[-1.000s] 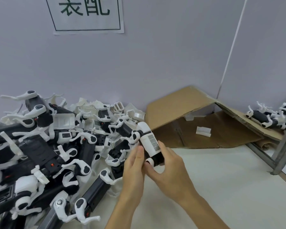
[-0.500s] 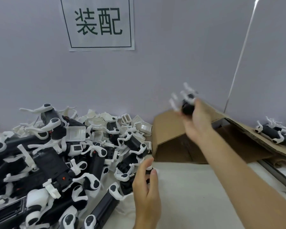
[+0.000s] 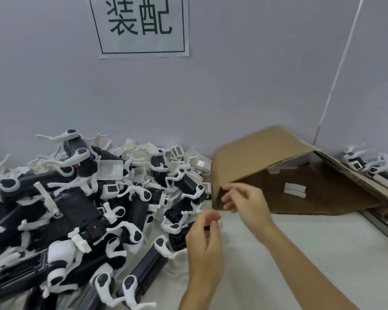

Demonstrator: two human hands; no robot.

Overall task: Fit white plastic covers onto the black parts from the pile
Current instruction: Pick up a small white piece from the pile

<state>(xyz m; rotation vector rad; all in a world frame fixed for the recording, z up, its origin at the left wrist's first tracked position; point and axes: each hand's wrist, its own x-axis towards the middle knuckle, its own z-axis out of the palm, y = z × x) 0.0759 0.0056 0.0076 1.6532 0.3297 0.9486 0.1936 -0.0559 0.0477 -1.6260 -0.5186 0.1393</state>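
Surface: a pale off-white tabletop [image 3: 300, 253], bare on the near right; a grey metal rail [image 3: 381, 224] runs along its right edge.
Room: a plain grey-lilac wall [image 3: 233, 97] stands behind the table; a white paper sign [image 3: 142, 26] with two large dark green characters in a thin frame hangs on it, upper centre.
Cardboard: a flattened brown corrugated cardboard box [image 3: 262, 157] leans at the far right, folded like a tent; a small white plastic piece [image 3: 295, 190] lies in its shadowed inside.
Pile: a heap of black plastic parts [image 3: 76, 204] fills the left half of the table, near to far, tangled with curved white plastic arms and round black-centred ends.
Covers: loose white plastic covers [image 3: 111, 170], boxy and translucent, lie on top of the pile toward its far side.
Finished group: several black-and-white assembled parts [image 3: 367, 167] rest at the far right, beyond the cardboard.
Left hand [image 3: 205, 245]: raised at the pile's right edge, beside a black part, fingers loosely curled; whether it holds anything cannot be told.
Right hand [image 3: 248, 203]: in front of the cardboard's near-left corner, blurred, fingers spread apart and holding nothing.
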